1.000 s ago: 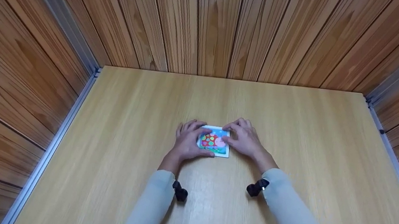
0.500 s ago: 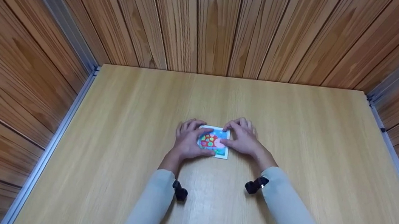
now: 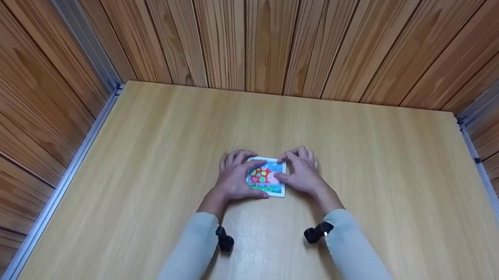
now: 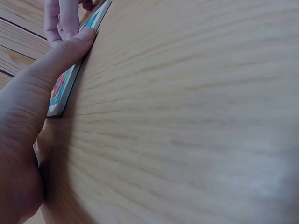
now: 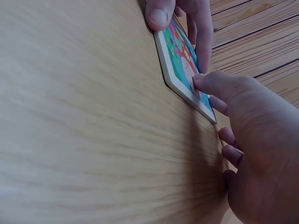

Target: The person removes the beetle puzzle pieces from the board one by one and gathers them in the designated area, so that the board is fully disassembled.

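A small square picture board [image 3: 277, 190] with a white rim lies on the table, showing a pink figure with a red, multicoloured-spotted part. At its left side my left hand [image 3: 234, 176] grips it: the thumb lies along the near edge and a finger reaches over the picture's far part. My right hand [image 3: 305, 172] has its thumb on the pink part and a bent index finger at the far right corner. In the right wrist view, the board's [image 5: 164, 58] thick pale edge shows, with the right thumb [image 5: 210, 83] on the picture. The board's left part is mostly hidden.
The wooden table [image 3: 158, 148] is bounded by plank walls at the back [image 3: 272, 33], left and right. Grey metal rails [image 3: 72, 170] run along the side edges. A small black camera [image 3: 224, 240] sits on each wrist over pale sleeves.
The right thumb has shifted slightly left and toward the near side on the picture. The board's right edge has moved a little left. The left hand stays almost still.
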Available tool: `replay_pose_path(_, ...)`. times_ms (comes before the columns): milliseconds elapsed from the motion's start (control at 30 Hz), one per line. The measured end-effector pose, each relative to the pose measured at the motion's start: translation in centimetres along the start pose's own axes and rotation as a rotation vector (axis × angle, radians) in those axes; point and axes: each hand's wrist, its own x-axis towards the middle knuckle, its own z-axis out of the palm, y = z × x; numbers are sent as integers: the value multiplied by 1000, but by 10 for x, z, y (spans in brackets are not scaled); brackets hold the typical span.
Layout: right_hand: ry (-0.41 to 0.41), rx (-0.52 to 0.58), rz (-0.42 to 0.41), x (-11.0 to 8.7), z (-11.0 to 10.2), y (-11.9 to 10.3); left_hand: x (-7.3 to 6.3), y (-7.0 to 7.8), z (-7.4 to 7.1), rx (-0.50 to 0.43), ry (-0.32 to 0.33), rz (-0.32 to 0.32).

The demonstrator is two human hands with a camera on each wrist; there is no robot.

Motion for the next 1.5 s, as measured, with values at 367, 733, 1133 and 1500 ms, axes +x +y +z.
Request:
replay_pose_path(367, 4, 1, 10, 1, 1, -1, 3, 5, 1, 22, -20, -30)
replay_pose_path(733, -57, 7, 1, 1, -1, -6, 1, 11, -1, 72, -32, -27)
replay_pose_path(1133, -62, 18, 24, 3, -3, -4, 2, 13, 2, 12, -38, -26)
replay_pose_path(1500, -43, 42, 32, 4, 0, -3, 2, 13, 1, 6, -49, -14)
